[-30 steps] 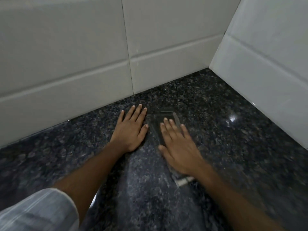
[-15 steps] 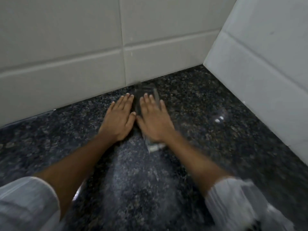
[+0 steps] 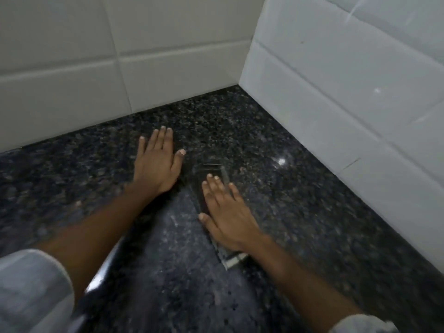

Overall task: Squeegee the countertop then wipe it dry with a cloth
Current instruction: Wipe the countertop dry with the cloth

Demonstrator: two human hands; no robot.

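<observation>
The dark speckled granite countertop (image 3: 307,207) fills the lower view. My right hand (image 3: 225,217) lies flat, fingers stretched, pressing down on a clear flat squeegee (image 3: 209,169). The squeegee's far end shows beyond my fingertips, and a white strip at its near end shows by my wrist. My left hand (image 3: 156,162) rests flat and empty on the stone, just left of the squeegee and nearer the back wall. A paler, smeared band (image 3: 173,239) runs toward me between my forearms. No cloth is in view.
White tiled walls meet in a corner: the back wall (image 3: 120,68) beyond my hands, the side wall (image 3: 348,97) on the right. A light glare spot (image 3: 281,161) sits on the stone near the side wall. My pale sleeve (image 3: 31,292) is at bottom left.
My right hand has slid the squeegee back from the back wall toward me and a little right. My left hand has stayed flat near the wall.
</observation>
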